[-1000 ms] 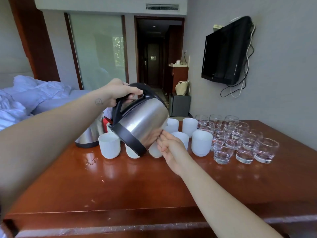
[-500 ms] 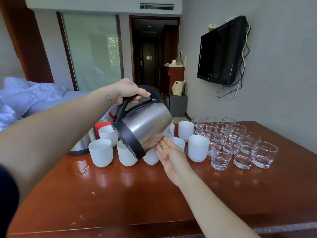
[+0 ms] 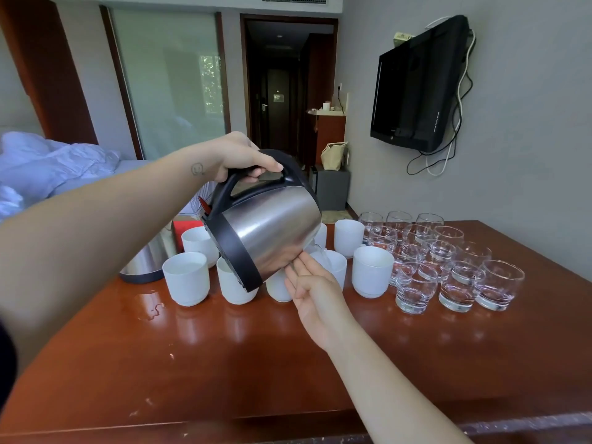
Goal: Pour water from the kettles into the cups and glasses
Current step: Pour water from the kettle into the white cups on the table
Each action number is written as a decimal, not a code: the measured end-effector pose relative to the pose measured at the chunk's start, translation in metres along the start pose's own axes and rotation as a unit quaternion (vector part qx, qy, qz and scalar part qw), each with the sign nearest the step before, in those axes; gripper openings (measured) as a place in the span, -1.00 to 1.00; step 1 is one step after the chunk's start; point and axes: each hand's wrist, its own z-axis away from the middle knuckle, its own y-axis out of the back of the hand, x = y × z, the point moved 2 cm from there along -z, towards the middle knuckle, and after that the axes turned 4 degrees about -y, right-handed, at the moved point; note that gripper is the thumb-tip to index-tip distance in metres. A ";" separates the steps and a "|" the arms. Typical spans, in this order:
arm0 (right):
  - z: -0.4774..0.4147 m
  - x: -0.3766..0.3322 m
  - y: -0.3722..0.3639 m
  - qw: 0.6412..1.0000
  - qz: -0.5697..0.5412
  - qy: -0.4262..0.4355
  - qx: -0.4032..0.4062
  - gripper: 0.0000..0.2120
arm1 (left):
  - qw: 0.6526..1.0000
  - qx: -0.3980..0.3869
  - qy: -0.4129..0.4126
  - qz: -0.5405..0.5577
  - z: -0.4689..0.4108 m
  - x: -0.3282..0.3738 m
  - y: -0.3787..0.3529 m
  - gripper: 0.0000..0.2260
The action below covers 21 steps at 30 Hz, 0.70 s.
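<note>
My left hand (image 3: 238, 157) grips the black handle of a steel kettle (image 3: 272, 225), which is tilted steeply to the right. Water runs from its spout into a white cup (image 3: 334, 265) partly hidden behind my right hand. My right hand (image 3: 312, 285) lies with straight fingers against the kettle's lower side. Several other white cups (image 3: 185, 277) stand in two rows under and around the kettle. To the right stands a group of several clear glasses (image 3: 455, 283). A second steel kettle (image 3: 150, 261) stands at the left behind my forearm.
Everything stands on a glossy red-brown table (image 3: 243, 357) with a small spill (image 3: 152, 307) near the left cups. A red box (image 3: 187, 227) sits behind the cups. A TV (image 3: 416, 88) hangs on the right wall. A bed lies at far left.
The kettle has tipped further over and water now flows from the spout. My right hand stays against the kettle's side, its fingers now straighter.
</note>
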 end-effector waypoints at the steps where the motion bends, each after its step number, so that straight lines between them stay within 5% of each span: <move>1: 0.000 0.001 -0.001 1.000 -0.001 -0.001 -0.001 -0.15 | 1.000 0.001 -0.001 -0.003 0.001 0.000 0.001 -0.74; 15: 0.003 0.000 -0.009 1.000 -0.014 -0.004 0.002 -0.15 | 1.000 0.013 -0.011 -0.017 0.007 0.001 0.007 -0.74; 21: 0.004 -0.001 -0.014 1.000 -0.022 -0.002 0.000 -0.15 | 0.999 0.016 -0.024 -0.043 0.007 0.005 0.008 -0.57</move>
